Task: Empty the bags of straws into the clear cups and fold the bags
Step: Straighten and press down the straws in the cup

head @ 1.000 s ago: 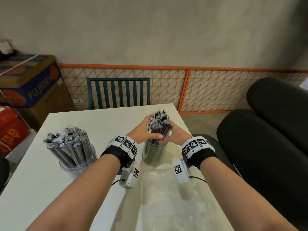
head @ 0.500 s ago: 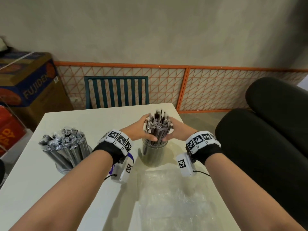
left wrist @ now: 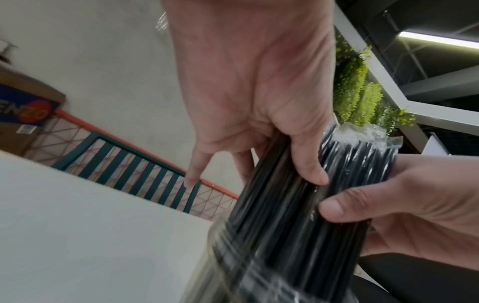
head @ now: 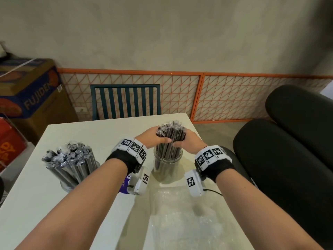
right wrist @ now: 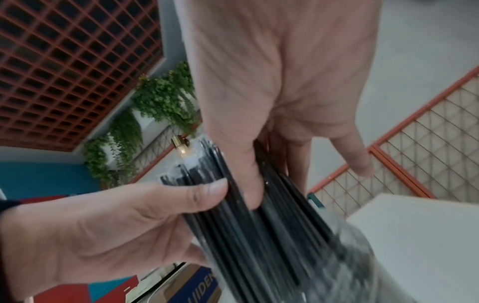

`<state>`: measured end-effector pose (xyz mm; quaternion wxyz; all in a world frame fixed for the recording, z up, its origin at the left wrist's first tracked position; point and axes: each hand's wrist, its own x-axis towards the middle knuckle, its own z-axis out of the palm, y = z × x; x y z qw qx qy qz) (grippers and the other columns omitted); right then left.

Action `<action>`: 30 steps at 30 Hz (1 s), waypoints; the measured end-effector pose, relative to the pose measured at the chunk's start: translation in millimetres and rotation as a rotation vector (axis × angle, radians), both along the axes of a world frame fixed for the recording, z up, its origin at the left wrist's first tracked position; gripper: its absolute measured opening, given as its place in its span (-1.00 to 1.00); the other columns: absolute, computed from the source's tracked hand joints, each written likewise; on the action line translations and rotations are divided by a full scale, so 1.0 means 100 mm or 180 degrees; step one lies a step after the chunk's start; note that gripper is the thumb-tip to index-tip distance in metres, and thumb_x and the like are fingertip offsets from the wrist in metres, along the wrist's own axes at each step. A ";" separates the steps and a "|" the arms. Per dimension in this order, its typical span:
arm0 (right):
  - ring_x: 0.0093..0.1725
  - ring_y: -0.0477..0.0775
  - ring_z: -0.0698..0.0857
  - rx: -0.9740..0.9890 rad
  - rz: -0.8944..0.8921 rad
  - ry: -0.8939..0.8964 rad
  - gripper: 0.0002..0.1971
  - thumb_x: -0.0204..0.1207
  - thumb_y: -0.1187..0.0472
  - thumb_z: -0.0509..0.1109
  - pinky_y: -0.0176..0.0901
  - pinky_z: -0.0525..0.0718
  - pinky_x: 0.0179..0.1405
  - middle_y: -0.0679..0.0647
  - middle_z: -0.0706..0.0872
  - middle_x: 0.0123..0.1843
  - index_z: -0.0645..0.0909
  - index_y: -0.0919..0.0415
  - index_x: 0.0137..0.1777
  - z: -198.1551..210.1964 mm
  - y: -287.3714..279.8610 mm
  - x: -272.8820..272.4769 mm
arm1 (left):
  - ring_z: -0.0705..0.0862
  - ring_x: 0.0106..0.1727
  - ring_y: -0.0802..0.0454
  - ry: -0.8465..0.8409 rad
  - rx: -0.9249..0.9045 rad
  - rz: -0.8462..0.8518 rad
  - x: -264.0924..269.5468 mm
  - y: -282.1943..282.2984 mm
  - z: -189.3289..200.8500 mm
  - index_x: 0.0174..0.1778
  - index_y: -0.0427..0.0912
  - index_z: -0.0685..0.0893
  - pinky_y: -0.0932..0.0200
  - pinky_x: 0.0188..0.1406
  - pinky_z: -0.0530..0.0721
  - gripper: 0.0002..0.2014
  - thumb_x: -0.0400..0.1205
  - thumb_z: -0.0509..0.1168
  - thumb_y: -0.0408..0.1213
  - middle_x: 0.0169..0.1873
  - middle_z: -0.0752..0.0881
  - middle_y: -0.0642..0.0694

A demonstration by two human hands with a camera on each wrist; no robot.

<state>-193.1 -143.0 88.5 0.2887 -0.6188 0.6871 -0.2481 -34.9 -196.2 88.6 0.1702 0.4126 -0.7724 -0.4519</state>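
Both hands, left hand (head: 156,139) and right hand (head: 187,143), clasp the light, slippery bundle of black wrapped straws (head: 170,134) standing in the clear cup (head: 167,166), best squeezed mid-length so none slide loose.

both hands (right wrist: 279,98) gripping straws (right wrist: 259,242), cup
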 end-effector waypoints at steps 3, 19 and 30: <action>0.35 0.17 0.59 0.0252 0.0234 0.0226 -0.42 0.36 0.26 0.55 -0.13 0.49 0.25 0.16 0.67 0.32 0.50 0.17 0.41 0.11 -0.02 -0.03 | 0.54 0.40 -0.06 -0.0352 0.0064 -0.0203 0.05 -0.07 0.09 0.43 -0.14 0.52 0.00 0.45 0.43 -0.46 0.50 0.44 -0.26 0.36 0.62 -0.13; 0.43 0.16 0.52 0.0123 0.0216 -0.0176 0.01 0.14 0.11 0.66 0.12 0.46 0.49 0.14 0.57 0.43 0.21 0.15 0.59 -0.19 -0.02 0.13 | 0.59 0.35 -0.07 0.0026 0.0011 0.0384 0.00 0.12 -0.22 0.45 -0.08 0.46 -0.09 0.42 0.50 -0.20 0.30 0.52 0.10 0.31 0.65 -0.12; 0.36 0.15 0.58 0.0250 0.0103 0.0027 -0.27 0.24 0.19 0.64 0.04 0.50 0.39 0.12 0.65 0.35 0.47 0.15 0.44 -0.17 0.05 0.04 | 0.64 0.27 -0.08 -0.0148 -0.0041 0.0090 0.08 0.04 -0.10 0.31 -0.23 0.61 0.17 0.23 0.54 -0.48 0.42 0.51 -0.31 0.21 0.71 -0.19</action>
